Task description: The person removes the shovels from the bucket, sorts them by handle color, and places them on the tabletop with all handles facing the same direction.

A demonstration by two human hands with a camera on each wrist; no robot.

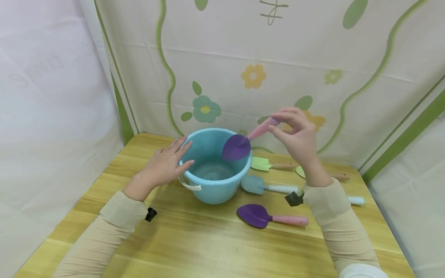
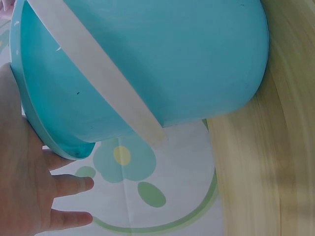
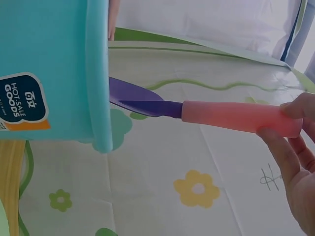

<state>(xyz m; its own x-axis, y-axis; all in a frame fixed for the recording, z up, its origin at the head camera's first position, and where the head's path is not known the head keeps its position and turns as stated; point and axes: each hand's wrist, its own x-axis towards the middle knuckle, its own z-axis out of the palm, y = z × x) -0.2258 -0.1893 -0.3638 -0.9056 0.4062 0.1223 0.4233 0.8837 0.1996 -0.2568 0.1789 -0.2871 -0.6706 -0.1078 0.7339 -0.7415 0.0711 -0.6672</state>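
Note:
A light blue bucket (image 1: 215, 193) stands on the wooden table. My left hand (image 1: 165, 164) rests on the bucket's left rim with its fingers spread and fairly straight; the left wrist view shows this hand (image 2: 29, 182) along the rim. Between thumb and fingertips, my right hand (image 1: 295, 129) pinches the handle end of a trowel (image 1: 259, 131) with a pink handle and a purple blade. The blade points down into the bucket's mouth at its right side. In the right wrist view, the bucket wall (image 3: 49, 49) hides the tip of this trowel (image 3: 221, 115).
Right of the bucket lie a second purple trowel (image 1: 255, 215), a blue-grey scoop (image 1: 253, 184) and a green hand shovel (image 1: 261, 163). Farther right, a light green tool (image 1: 299, 172) and a white handle (image 1: 356, 200) are partly behind my right arm. A patterned cloth (image 1: 222, 77) hangs behind the table.

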